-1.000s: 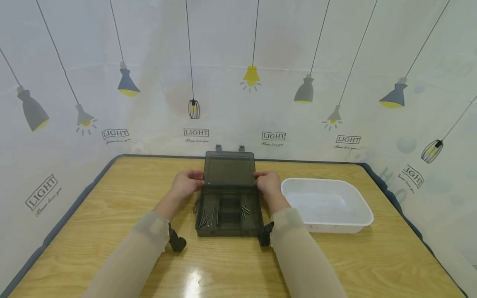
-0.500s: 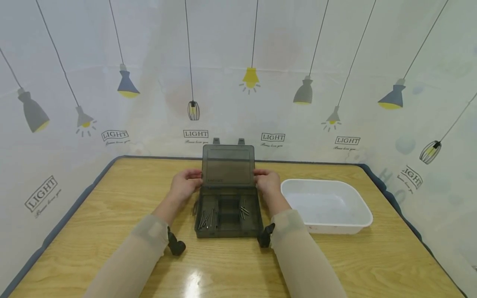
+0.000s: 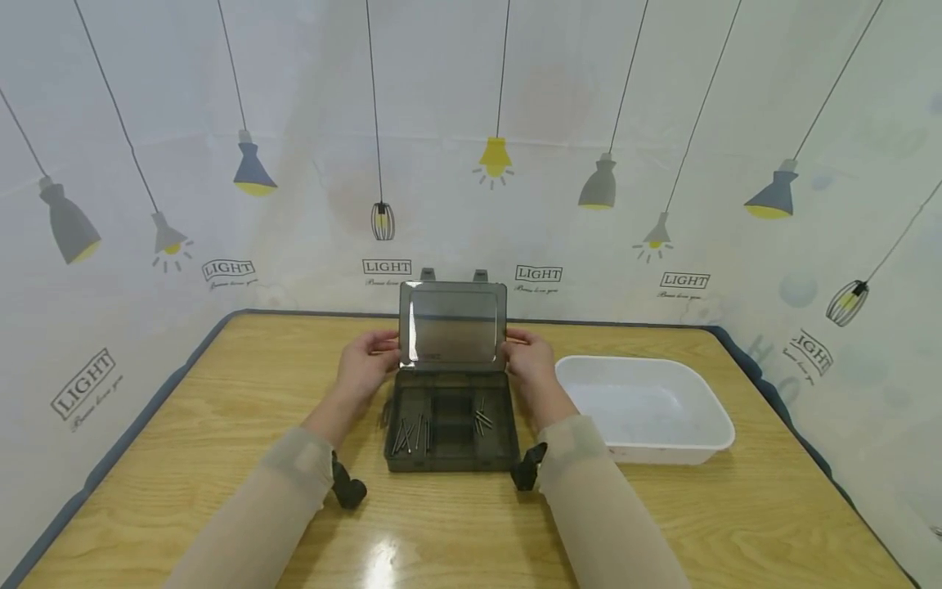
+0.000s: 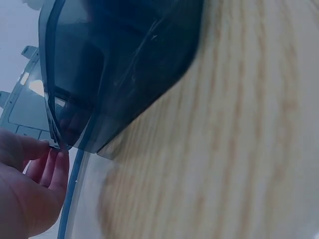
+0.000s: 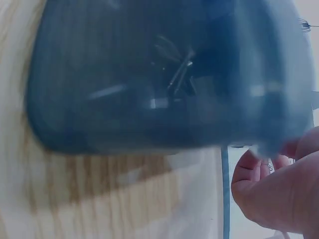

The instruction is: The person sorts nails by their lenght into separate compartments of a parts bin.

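Note:
A smoky grey plastic compartment box [image 3: 452,463] lies on the wooden table, its hinged lid [image 3: 456,323] standing almost upright at the back. Long thin metal pieces [image 3: 410,433] lie in its left compartment and shorter ones [image 3: 482,420] on the right; the exact kind is too small to tell. My left hand [image 3: 362,366] pinches the lid's left edge near the hinge. On the opposite edge, my right hand [image 3: 531,362] holds the lid between thumb and fingers. In the left wrist view, thumb and fingers [image 4: 57,172] meet at the box's rear corner.
A white tub [image 3: 651,452] stands on the table [image 3: 243,393] to the right of the box, close to my right forearm. Behind the table hangs a pale cloth [image 3: 316,221] printed with lamps. A black wrist mount [image 3: 347,484] sits on each sleeve.
The lid has swung up from leaning back to nearly upright, with both hands staying at its sides. The box body and its metal pieces have kept their places.

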Tool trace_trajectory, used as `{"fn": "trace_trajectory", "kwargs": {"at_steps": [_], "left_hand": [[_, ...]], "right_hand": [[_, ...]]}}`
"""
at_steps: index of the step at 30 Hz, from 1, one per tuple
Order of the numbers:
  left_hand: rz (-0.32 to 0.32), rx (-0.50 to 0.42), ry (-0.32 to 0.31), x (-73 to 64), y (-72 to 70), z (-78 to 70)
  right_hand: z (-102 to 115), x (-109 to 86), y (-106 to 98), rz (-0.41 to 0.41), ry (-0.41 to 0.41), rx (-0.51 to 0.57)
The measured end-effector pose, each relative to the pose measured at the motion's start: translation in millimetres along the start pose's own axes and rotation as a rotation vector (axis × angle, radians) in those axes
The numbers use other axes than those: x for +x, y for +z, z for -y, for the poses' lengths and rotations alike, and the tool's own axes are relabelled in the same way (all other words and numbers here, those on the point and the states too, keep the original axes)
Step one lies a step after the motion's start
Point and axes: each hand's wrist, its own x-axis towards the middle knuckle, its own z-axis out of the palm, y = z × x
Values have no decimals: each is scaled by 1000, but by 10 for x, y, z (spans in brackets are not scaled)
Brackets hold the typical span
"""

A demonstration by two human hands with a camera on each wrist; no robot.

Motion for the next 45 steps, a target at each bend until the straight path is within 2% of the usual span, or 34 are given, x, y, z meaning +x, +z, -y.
{"fn": "trace_trajectory", "kwargs": {"at_steps": [5,12,19,22,34,45], "left_hand": [[-9,55,29,-33,-10,-41],[22,49,40,-55,-59,-88],[49,191,109,-71,-146,-138],[71,225,129,-85,-183,-161],[175,229,213,-232,-321,-277],[278,232,219,-444,-436,-261]], "right_hand": [[64,-26,-22,7,19,-2],[149,-46,-75,45,0,-18],[239,-89,-180,78,-8,-31],[263,-126,-229,86,-19,-45],[341,-324,-390,173,-67,-59],[334,-585,-597,318,-51,-89]]}}
